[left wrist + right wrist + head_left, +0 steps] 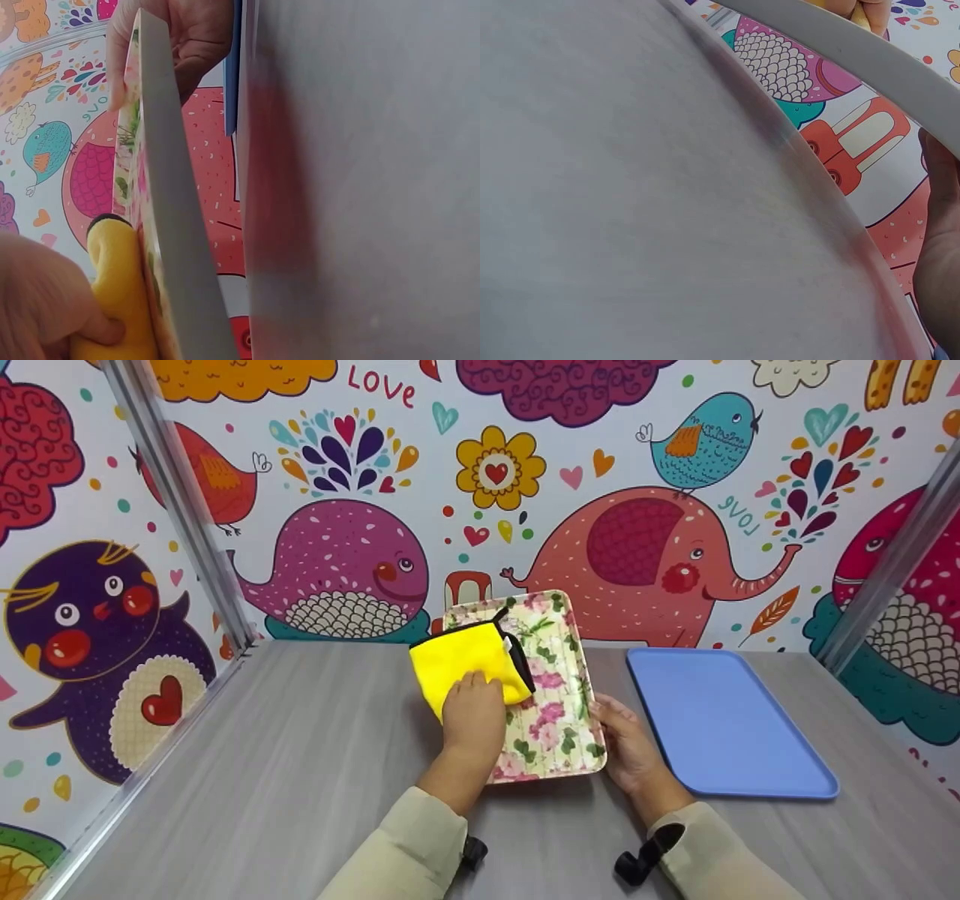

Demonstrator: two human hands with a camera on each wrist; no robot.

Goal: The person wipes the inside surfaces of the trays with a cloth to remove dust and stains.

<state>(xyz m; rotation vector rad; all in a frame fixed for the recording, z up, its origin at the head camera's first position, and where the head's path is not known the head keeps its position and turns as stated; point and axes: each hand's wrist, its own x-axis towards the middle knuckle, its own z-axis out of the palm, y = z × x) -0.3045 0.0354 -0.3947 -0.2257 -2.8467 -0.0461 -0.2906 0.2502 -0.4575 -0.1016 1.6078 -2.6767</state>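
A floral tray with pink flowers and green leaves is held up off the table, its patterned face tilted toward me. My right hand grips it by the right edge, thumb on the front and fingers behind. Against the tray's left part lies a yellow cloth with black edging. My left hand holds this cloth against the patterned face; in the left wrist view the cloth bunches under the thumb. From the right wrist, the tray's pale underside shows, with the right palm beneath its edge.
A blue tray lies flat on the grey table, right of my right hand. Behind the table stands a wall printed with cartoon animals. Metal posts mark the corners.
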